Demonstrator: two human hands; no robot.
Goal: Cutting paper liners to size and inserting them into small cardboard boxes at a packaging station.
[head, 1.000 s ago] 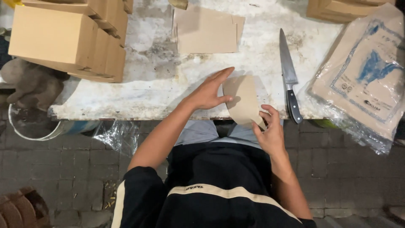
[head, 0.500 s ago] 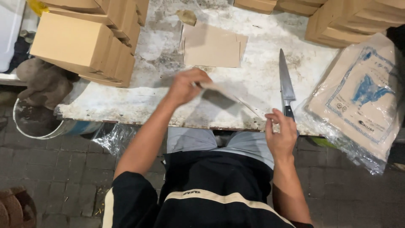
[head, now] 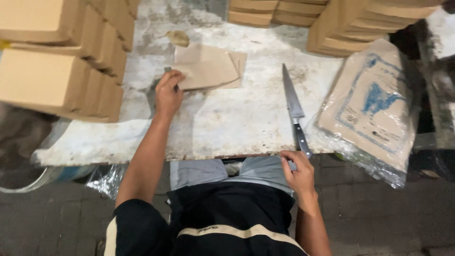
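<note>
Setting: brick paving is seen below a worn, white-stained counter (head: 222,128), viewed from above by the seated person.
Landmark: a long kitchen knife (head: 295,110) lies on the counter, blade pointing away from the person, dark handle near the front edge.
Left hand (head: 168,92): it is stretched well to the left of the knife, fingers curled down and pinching the near left corner of a stack of brown paper sheets (head: 208,71); a small grey item at the fingertips cannot be made out.
Brown paper sheets: they are laid flat on the counter, left of the knife's tip and farther back.
Right hand (head: 297,171): it is held at the counter's front edge, just below the knife's handle, fingers loosely bent and touching or nearly touching the handle end; whether anything is gripped cannot be told.
Wrapped bundle (head: 374,109): a plastic-covered pack of brown sheets with a blue print is placed right of the knife, overhanging the counter edge.
Cardboard boxes (head: 57,71): stacks are set far left of the knife, with more boxes (head: 346,23) behind it.
</note>
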